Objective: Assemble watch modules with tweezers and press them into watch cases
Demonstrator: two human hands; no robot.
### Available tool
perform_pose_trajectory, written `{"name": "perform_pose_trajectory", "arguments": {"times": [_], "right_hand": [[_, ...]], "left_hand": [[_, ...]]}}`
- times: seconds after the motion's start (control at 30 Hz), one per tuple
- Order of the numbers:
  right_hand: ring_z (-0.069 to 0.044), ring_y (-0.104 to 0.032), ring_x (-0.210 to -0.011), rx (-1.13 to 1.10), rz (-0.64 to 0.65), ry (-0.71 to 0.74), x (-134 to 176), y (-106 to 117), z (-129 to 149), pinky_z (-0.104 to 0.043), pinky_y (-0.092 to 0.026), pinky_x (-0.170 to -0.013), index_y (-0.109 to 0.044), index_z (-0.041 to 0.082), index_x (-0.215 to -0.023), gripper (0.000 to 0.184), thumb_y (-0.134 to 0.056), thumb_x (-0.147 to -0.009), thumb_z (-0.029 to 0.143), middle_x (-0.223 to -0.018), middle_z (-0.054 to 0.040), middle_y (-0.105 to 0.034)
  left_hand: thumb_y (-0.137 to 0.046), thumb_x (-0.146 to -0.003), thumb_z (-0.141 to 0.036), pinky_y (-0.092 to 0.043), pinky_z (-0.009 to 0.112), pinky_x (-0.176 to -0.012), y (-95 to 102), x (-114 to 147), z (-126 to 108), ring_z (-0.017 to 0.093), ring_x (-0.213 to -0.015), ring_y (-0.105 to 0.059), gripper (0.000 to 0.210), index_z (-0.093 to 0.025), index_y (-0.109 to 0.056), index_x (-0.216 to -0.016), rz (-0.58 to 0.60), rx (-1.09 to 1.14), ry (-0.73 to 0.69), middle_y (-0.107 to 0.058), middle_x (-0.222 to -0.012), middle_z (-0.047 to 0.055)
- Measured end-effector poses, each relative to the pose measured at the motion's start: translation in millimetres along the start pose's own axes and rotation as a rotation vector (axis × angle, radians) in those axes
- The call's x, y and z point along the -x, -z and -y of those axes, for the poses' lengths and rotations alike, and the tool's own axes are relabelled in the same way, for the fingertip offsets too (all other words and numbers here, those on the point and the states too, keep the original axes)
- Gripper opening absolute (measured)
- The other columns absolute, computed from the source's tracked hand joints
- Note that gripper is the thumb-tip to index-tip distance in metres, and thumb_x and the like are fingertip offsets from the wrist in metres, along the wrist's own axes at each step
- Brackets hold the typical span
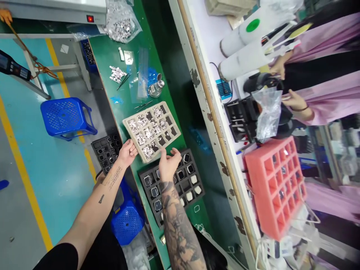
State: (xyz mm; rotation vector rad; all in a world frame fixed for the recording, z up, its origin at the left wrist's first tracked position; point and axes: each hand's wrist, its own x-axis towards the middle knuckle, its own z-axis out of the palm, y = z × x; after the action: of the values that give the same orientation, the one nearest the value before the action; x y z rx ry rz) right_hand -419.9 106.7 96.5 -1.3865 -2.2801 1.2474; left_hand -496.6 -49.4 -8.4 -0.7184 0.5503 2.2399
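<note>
A beige compartment tray (129, 129) lies tilted on the green bench, with small silvery-white pieces heaped in many of its cells and dark bottoms showing in others. My left hand (128, 152) is closed on the tray's near left edge. Close to the tray's lower edge is my right hand (169, 162), thumb and fingers apart, with nothing visible between them. It hovers over a dark foam tray (185, 184) that holds black-framed square parts and white parts in its pockets. My right forearm hides part of that foam tray.
Tweezers (123, 81), a pile of small white pieces (117, 74) and a glass bottle (156, 89) sit farther up the bench. Blue stools (67, 116) stand at left. Across a ledge are a pink foam box (257, 180) and a co-worker's hands (294, 100).
</note>
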Motion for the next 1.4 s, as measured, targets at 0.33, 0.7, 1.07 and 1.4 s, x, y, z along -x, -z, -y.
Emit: {"name": "perform_pose_trajectory", "arguments": {"times": [0.33, 0.7, 1.07, 1.4], "right_hand": [[-0.029, -0.062, -0.111, 0.287, 0.181, 0.644, 48, -46, 32, -0.046, -0.053, -0.099, -0.077, 0.023, -0.117, 0.018, -0.064, -0.106, 0.030, -0.118, -0.0125, -0.068], [-0.024, -0.063, -0.104, 0.084, 0.173, 0.486, 48, -58, 29, -0.039, -0.056, -0.098, -0.077, 0.020, -0.097, 0.010, -0.067, -0.098, 0.023, -0.108, -0.0068, -0.061], [-0.024, -0.064, -0.104, 0.099, 0.121, 0.508, 47, -60, 32, -0.040, -0.059, -0.097, -0.075, 0.020, -0.099, 0.012, -0.064, -0.099, 0.024, -0.108, -0.0082, -0.061], [-0.025, -0.065, -0.105, 0.174, 0.086, 0.558, 53, -75, 7, -0.042, -0.057, -0.101, -0.078, 0.021, -0.108, 0.016, -0.063, -0.105, 0.026, -0.113, -0.0095, -0.063]], "left_hand": [[-0.074, -0.110, -0.037, -0.051, 0.020, -0.054, -3.5, 14, -8, 0.009, -0.062, -0.057, 0.023, -0.014, -0.070, -0.111, 0.036, -0.154, -0.024, -0.066, -0.089, -0.001], [-0.075, -0.109, -0.040, -0.062, 0.028, -0.070, 11.4, 3, 5, 0.015, -0.081, -0.069, 0.029, -0.015, -0.071, -0.123, -0.097, -0.162, -0.074, -0.072, -0.107, 0.005], [-0.074, -0.110, -0.040, -0.057, 0.023, -0.061, 8.8, 13, 6, 0.011, -0.071, -0.063, 0.026, -0.015, -0.070, -0.116, -0.090, -0.129, -0.118, -0.069, -0.097, 0.002], [-0.076, -0.109, -0.034, -0.049, 0.019, -0.053, 28.6, 20, -27, 0.008, -0.061, -0.055, 0.021, -0.014, -0.070, -0.109, -0.145, -0.271, -0.276, -0.065, -0.087, -0.002]]}}
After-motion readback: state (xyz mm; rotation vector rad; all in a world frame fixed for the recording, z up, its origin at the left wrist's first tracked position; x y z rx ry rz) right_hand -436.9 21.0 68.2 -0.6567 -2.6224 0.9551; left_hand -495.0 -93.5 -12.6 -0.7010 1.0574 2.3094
